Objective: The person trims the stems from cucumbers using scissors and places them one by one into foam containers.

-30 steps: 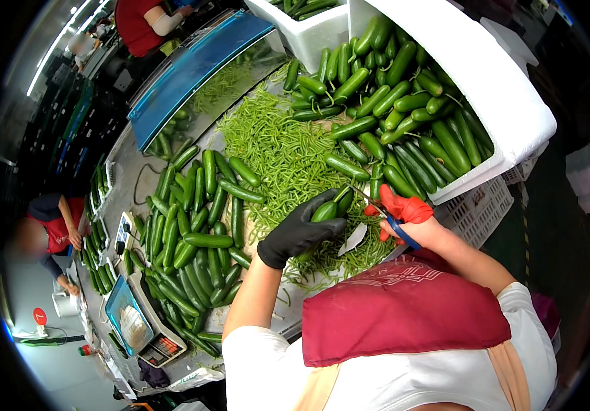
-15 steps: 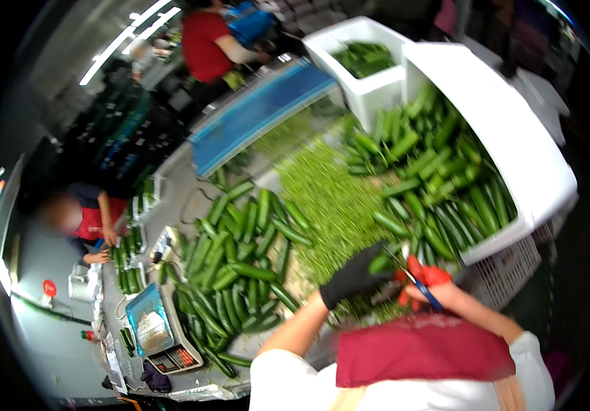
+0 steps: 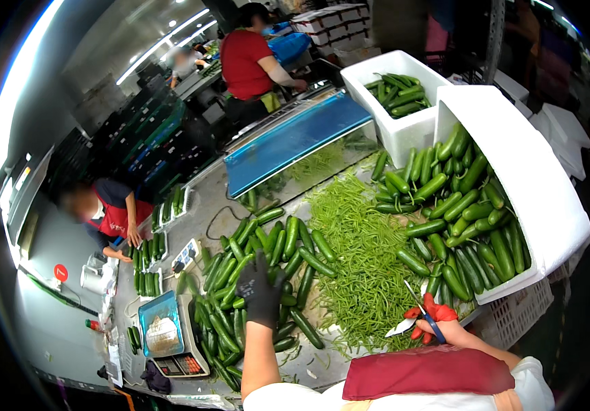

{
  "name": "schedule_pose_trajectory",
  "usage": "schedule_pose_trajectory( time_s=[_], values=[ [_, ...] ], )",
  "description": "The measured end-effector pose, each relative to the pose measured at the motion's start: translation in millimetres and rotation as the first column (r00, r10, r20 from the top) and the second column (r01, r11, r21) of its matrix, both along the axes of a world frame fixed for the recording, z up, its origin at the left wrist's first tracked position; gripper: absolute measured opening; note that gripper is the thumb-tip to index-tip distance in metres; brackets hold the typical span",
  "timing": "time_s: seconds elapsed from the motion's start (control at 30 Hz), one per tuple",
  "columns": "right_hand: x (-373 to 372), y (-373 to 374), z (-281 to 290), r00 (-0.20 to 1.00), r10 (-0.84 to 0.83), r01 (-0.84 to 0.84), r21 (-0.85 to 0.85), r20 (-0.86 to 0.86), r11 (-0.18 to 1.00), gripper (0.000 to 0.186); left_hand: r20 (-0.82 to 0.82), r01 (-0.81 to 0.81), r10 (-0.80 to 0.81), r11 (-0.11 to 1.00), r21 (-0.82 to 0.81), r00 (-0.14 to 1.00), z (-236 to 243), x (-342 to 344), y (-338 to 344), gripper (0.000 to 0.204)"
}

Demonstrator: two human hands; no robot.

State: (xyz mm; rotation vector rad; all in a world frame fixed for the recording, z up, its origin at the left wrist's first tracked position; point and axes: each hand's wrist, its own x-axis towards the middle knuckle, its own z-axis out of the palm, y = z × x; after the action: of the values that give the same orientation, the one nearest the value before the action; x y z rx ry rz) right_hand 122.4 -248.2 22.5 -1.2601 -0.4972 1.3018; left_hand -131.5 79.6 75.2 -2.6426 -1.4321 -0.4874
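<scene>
My left hand [image 3: 261, 291], in a black glove, lies over the left pile of cucumbers [image 3: 216, 325] with its fingers apart. Cucumbers surround it and are partly hidden under it. In my right hand [image 3: 440, 322], whose fingers are covered in red, is a pair of scissors [image 3: 401, 327] with blue handles. Their blades are spread apart above a heap of thin green stalks [image 3: 357, 253], with nothing visible between them. Beyond that hand, more cucumbers [image 3: 459, 198] spill from a white foam box [image 3: 548, 198] tipped on its side.
Another foam box [image 3: 404, 140] holding cucumbers stands at the back, beside a blue-topped panel [image 3: 295, 144]. A scale [image 3: 184, 364] with a blue tray sits at left. One co-worker [image 3: 120, 212] handles trays of cucumbers; another in red [image 3: 247, 61] stands at the back.
My left hand has moved left from beside the scissors to the left pile; the cucumber it held is no longer plainly in it. The scissors' blades now show apart. The whole view has shifted.
</scene>
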Motion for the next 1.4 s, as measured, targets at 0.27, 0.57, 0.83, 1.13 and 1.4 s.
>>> schedule_pose_trajectory(
  time_s=[0.27,0.57,0.83,1.13,1.4],
  values=[
    [11.4,7.4,-16.8,0.996,0.084,-0.085,-0.055,-0.013,0.995,0.031,0.273,0.624,-0.566,0.749,-0.224,0.778,-30.4,164.5,18.3,0.067],
    [13.8,4.1,-23.3,0.999,-0.011,0.006,-0.106,-0.04,0.994,0.03,-0.007,0.868,-0.882,0.466,-0.169,0.472,-57.1,336.6,68.1,0.098],
    [20.4,9.4,-21.5,1.0,-0.017,0.016,-0.075,-0.01,0.997,0.031,0.717,0.864,-0.509,0.423,-0.274,0.476,-67.1,326.7,47.8,0.068],
    [11.1,17.0,-9.4,1.0,-0.019,0.019,-0.034,0.009,0.999,0.03,0.339,0.936,0.887,-0.35,0.049,0.314,-52.1,234.4,-17.0,0.081],
    [24.9,6.2,-23.0,0.977,0.002,-0.033,0.144,0.212,0.989,0.073,0.666,0.778,0.453,-0.535,-0.329,0.593,-45.1,175.7,-74.7,0.065]
  ],
)
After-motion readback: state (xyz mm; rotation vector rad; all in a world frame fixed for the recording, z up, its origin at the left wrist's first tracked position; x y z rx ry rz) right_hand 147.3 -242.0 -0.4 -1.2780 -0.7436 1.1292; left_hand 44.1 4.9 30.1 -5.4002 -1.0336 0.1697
